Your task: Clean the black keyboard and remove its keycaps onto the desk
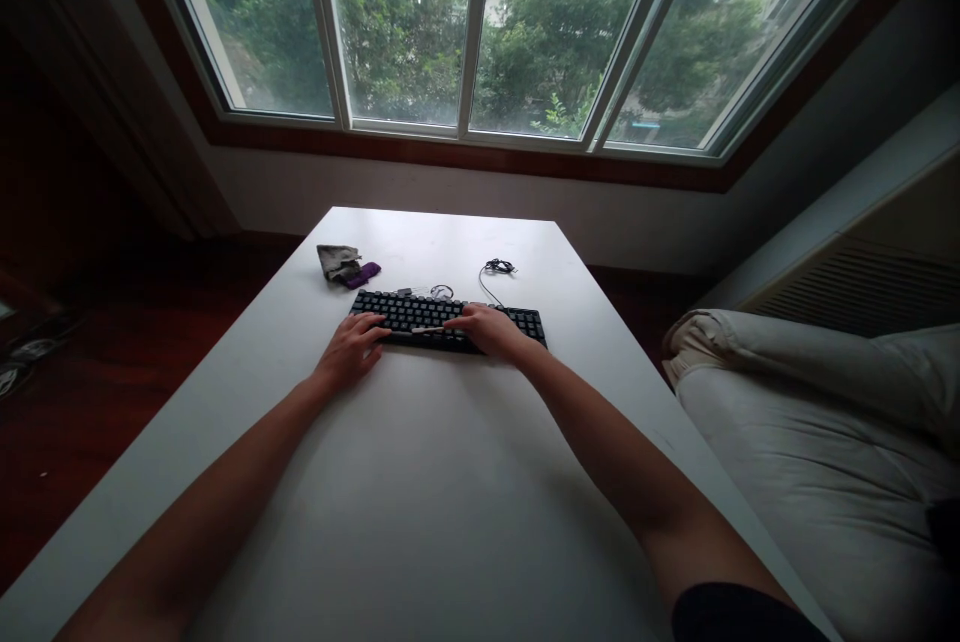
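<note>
A black keyboard [420, 333] lies flat on the white table [427, 482]. My left hand [350, 350] rests at its front left corner, fingers stretched out over the keys and front edge. In the fingers of my right hand [486, 328] is a thin, light-coloured stick [429, 330], pointing left and lying low over the front rows of keys. Its tip is too small to make out. The right hand covers part of the keyboard's right half.
Behind the keyboard lie a coiled black cable [499, 267] and a small loop of thin cord [442, 292]. A grey-green cloth [337, 263] and a purple cloth [364, 275] sit at the back left. A pale sofa [795, 422] stands right of the table, and windows [405, 32] are beyond.
</note>
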The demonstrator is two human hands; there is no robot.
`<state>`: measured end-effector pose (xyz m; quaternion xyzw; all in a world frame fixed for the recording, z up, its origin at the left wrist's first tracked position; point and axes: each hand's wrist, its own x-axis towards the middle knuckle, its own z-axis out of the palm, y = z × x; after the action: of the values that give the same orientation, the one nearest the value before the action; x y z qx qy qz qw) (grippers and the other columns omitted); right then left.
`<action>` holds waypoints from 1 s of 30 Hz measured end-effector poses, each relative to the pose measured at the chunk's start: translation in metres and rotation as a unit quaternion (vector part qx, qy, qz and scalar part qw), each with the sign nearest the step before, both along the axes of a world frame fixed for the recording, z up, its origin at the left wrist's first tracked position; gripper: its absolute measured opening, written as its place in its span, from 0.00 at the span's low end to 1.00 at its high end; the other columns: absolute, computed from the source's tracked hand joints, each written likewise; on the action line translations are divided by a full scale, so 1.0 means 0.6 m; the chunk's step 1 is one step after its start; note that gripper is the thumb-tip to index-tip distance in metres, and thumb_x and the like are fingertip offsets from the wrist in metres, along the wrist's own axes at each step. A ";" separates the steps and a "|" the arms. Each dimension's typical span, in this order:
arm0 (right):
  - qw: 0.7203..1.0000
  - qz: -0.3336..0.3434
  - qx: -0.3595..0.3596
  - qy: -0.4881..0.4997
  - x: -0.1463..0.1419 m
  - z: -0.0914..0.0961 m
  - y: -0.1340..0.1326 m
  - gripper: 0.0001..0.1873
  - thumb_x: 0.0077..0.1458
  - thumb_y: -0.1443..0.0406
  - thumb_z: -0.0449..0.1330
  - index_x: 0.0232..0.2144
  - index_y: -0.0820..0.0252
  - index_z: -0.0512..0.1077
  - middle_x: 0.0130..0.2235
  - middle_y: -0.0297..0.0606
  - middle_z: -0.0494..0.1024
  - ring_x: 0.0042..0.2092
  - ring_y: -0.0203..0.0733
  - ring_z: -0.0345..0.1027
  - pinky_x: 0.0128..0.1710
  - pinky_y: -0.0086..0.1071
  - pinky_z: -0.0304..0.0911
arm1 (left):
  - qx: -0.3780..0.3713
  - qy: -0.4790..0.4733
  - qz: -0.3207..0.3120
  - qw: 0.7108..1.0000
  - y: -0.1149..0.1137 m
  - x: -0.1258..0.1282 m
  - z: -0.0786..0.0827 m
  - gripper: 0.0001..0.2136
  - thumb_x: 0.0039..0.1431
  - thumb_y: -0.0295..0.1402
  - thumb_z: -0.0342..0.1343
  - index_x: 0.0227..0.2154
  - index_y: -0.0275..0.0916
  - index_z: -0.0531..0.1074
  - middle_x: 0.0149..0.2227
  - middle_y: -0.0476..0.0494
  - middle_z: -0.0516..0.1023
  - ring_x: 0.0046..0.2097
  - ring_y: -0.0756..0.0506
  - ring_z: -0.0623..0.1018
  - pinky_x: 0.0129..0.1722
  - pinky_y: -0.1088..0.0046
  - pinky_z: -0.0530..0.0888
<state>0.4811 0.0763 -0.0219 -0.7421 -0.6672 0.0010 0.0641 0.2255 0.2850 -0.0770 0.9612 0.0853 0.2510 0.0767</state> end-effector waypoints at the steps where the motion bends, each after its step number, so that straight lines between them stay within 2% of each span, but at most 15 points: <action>1: 1.000 -0.005 -0.002 0.008 0.009 0.005 -0.004 0.20 0.68 0.65 0.51 0.55 0.43 0.74 0.42 0.40 0.74 0.44 0.40 0.65 0.36 0.28 0.54 | -0.001 -0.001 -0.001 1.000 0.000 0.001 0.000 0.15 0.61 0.32 0.52 0.49 0.44 0.76 0.59 0.42 0.71 0.62 0.37 0.66 0.65 0.49 0.59; 4: 1.000 -0.023 -0.006 0.013 0.011 0.011 -0.005 0.19 0.67 0.66 0.52 0.54 0.44 0.75 0.42 0.41 0.75 0.45 0.40 0.65 0.36 0.28 0.54 | 0.000 -0.003 -0.001 1.000 -0.001 0.003 -0.001 0.14 0.62 0.32 0.52 0.48 0.44 0.76 0.59 0.42 0.71 0.62 0.38 0.66 0.65 0.50 0.60; 11: 1.000 -0.024 0.003 -0.008 -0.032 -0.002 0.002 0.21 0.67 0.64 0.50 0.58 0.39 0.71 0.44 0.41 0.74 0.47 0.43 0.65 0.35 0.28 0.55 | -0.007 0.003 0.004 1.000 -0.004 0.003 0.002 0.15 0.61 0.32 0.52 0.49 0.45 0.75 0.59 0.42 0.70 0.62 0.37 0.66 0.64 0.49 0.62; 18: 0.999 -0.026 -0.031 -0.009 0.006 0.018 -0.043 0.20 0.67 0.65 0.51 0.55 0.41 0.74 0.42 0.40 0.74 0.44 0.41 0.66 0.34 0.28 0.54 | -0.023 -0.003 0.003 1.000 -0.004 0.002 0.002 0.15 0.61 0.31 0.52 0.49 0.45 0.75 0.59 0.43 0.70 0.61 0.37 0.67 0.64 0.49 0.62; 25: 0.998 -0.034 -0.025 -0.044 -0.012 0.016 -0.053 0.23 0.66 0.67 0.51 0.58 0.40 0.71 0.44 0.42 0.74 0.46 0.44 0.65 0.34 0.28 0.55 | -0.035 0.000 0.009 0.999 -0.008 0.003 0.004 0.17 0.59 0.31 0.52 0.50 0.46 0.75 0.59 0.42 0.70 0.60 0.37 0.67 0.63 0.48 0.62; 30: 0.998 -0.044 -0.028 -0.031 0.023 0.021 -0.081 0.23 0.66 0.68 0.51 0.56 0.41 0.73 0.43 0.41 0.74 0.44 0.42 0.66 0.35 0.28 0.55 | -0.030 0.005 0.008 0.999 -0.010 0.004 0.003 0.17 0.60 0.32 0.51 0.52 0.45 0.73 0.60 0.42 0.69 0.61 0.37 0.66 0.64 0.50 0.60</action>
<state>0.4949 0.0274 -0.0091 -0.7720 -0.6352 -0.0067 0.0226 0.2279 0.2792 -0.0755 0.9588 0.1014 0.2443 0.1034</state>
